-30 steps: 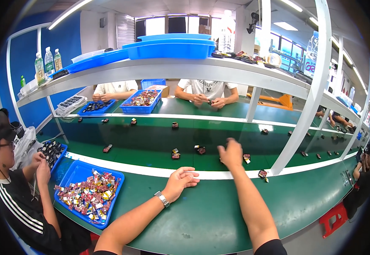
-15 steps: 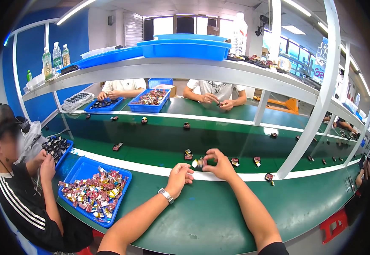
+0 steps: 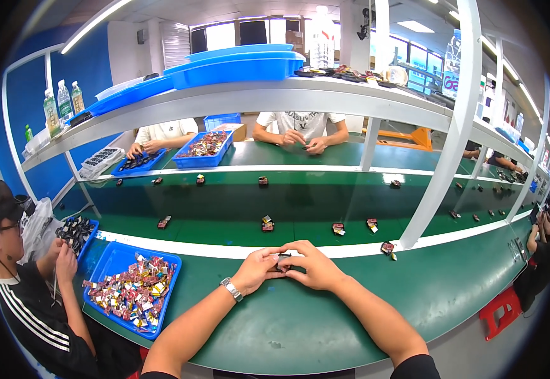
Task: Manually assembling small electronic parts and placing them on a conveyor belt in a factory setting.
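Observation:
Close together over the near edge of the conveyor are my left hand (image 3: 254,273), with a metal watch at its wrist, and my right hand (image 3: 316,265). The fingers of both are closed on one small electronic module (image 3: 282,259). Its dark rim and a bit of reddish board show between the fingertips; the rest is covered. Just beyond, on the green belt, lie similar modules with red boards and white or yellow parts: one module (image 3: 267,223) straight ahead, another module (image 3: 338,229) to the right of it.
A blue tray (image 3: 172,287) heaped with red-and-yellow modules stands left of my arm. Beside it a co-worker (image 3: 32,297) handles black parts. A white post (image 3: 442,145) and a shelf (image 3: 237,101) with blue trays span the belt. Two people work across it.
My right hand has brought the small module, blurred before, in to my left hand, and both now grip it nearer to me. My view has swung slightly right.

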Demonstrator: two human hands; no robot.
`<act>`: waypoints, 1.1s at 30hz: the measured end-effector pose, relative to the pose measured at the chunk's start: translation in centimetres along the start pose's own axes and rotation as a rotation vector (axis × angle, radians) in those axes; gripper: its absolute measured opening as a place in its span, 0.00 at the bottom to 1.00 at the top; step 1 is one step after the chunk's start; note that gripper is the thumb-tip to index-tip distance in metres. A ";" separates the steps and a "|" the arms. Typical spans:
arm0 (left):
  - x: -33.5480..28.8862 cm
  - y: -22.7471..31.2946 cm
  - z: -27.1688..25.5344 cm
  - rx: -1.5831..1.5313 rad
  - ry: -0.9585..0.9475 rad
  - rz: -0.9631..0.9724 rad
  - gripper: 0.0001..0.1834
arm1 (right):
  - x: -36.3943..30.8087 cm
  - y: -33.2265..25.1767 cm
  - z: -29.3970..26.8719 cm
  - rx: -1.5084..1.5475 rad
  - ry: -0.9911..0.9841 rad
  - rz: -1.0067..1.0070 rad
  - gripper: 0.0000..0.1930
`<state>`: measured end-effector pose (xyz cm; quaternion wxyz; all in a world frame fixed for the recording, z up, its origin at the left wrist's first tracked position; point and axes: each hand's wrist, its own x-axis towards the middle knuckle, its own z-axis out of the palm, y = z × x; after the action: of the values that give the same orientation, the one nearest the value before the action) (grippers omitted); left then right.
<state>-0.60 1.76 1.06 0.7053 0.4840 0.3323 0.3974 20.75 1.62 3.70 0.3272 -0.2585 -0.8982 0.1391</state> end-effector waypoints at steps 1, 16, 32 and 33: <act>-0.1 0.0 0.4 0.003 -0.004 -0.003 0.19 | -0.1 0.0 0.0 0.000 0.004 0.004 0.16; 0.1 -0.6 0.0 -0.125 -0.083 0.077 0.17 | -0.2 0.4 1.2 0.007 0.085 0.182 0.05; 0.2 -1.1 0.4 -0.136 -0.093 0.113 0.14 | -0.3 -0.4 1.8 0.068 0.250 0.254 0.06; 0.2 -1.2 0.3 -0.138 -0.085 0.110 0.14 | -0.3 -0.5 1.9 0.073 0.272 0.234 0.06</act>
<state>0.02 1.60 0.03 0.7274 0.4682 0.2467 0.4368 19.48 0.92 2.31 0.4363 -0.3656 -0.8039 0.1726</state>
